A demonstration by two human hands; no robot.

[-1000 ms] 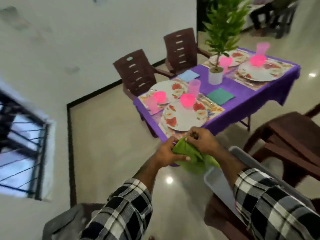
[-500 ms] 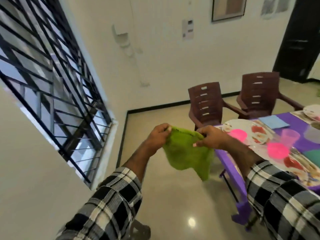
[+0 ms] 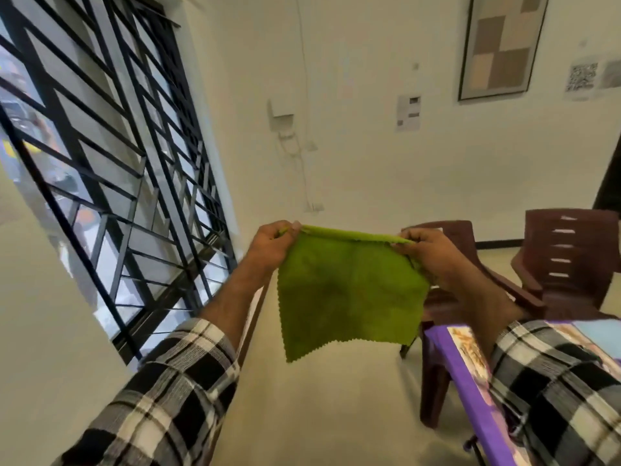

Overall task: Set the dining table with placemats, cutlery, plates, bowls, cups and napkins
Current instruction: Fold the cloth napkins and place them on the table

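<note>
Both hands pinch the top edge of the green napkin [image 3: 349,290], one at each upper corner. Left hand [image 3: 268,248] has thumb and fingers curled over the left corner; right hand [image 3: 426,253] likewise at the right corner, with some cloth bunched under its fingers. Top edge is pulled taut between them and looks rolled or folded over slightly. Napkin hangs open in the air, zigzag-cut bottom edge free, lower left corner drooping lowest. It's well above the floor and left of the table, touching nothing else.

Step in hand, by my read: shaking the napkin flat before folding or laying it. To do it well, keep the pinches right at the corners with even tension so the cloth hangs square; the right corner seems gathered, so let that slack out first. Then fold by bringing the corners together, or lower it flat beside a plate.

Outward: checked sleeves on both forearms. Purple table [image 3: 467,375] corner at lower right, a patterned placemat [image 3: 465,344] on it, mostly hidden by the right sleeve. Two brown plastic chairs [image 3: 571,257] behind the table. Barred window [image 3: 100,163] at left, framed picture [image 3: 500,45] on the wall.
</note>
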